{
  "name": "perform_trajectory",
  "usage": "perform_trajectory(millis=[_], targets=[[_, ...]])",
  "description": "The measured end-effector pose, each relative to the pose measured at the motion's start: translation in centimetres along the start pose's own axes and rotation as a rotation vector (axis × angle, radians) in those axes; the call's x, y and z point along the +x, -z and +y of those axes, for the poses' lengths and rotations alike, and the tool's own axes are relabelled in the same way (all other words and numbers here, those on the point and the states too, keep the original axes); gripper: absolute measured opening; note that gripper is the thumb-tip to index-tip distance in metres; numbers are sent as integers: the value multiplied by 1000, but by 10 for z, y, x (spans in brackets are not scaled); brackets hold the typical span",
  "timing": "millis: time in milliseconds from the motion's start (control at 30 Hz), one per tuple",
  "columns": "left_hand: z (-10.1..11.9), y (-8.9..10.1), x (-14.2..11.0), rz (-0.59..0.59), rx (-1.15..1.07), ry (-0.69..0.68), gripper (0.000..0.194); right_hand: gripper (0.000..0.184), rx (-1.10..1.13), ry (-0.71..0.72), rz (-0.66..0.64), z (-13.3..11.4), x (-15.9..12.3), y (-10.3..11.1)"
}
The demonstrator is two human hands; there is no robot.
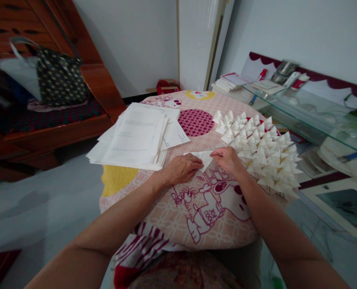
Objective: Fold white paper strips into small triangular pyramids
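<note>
A small folded piece of white paper point(206, 159) lies between my hands, low over the cloth-covered round table. My left hand point(183, 167) has its fingers together on the paper's left side. From the right, my right hand point(226, 157) pinches the other edge of it between thumb and fingers. Part of the paper is hidden under the fingers. Left and beyond my left hand sits a stack of white paper sheets point(136, 136), some with printed lines. Many folded white paper pieces with upright points point(259, 148) stand in rows close to the right of my right hand.
A patterned tablecloth point(163, 216) with cartoon figures covers the table. To the right is a glass shelf point(311, 114) bearing a cup and other items. A wooden bench point(97, 88) with a dotted bag point(61, 76) stands on the left.
</note>
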State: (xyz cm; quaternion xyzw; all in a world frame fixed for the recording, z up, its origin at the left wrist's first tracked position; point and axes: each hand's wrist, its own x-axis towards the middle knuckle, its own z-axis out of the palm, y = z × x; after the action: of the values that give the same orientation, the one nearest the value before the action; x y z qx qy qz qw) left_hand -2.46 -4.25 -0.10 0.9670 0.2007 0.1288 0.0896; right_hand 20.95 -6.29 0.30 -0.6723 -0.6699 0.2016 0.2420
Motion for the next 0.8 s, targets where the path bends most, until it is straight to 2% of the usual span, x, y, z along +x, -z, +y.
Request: perform_trajectory(millis=[67, 233, 600, 733, 800], targets=[[-1, -1, 0, -3, 1, -1, 35, 24, 27, 30, -118, -6, -10, 1], [-1, -3, -1, 5, -4, 13, 33, 23, 67, 65, -243, -19, -32, -1], [1, 0, 0, 1, -7, 23, 33, 28, 154, 123, -343, -25, -46, -8], [2, 0, 0, 7, -3, 16, 33, 27, 214, 129, -430, -24, -46, -3], [2, 0, 0, 14, -2, 8, 32, 24, 230, 137, -375, -22, -39, 2]])
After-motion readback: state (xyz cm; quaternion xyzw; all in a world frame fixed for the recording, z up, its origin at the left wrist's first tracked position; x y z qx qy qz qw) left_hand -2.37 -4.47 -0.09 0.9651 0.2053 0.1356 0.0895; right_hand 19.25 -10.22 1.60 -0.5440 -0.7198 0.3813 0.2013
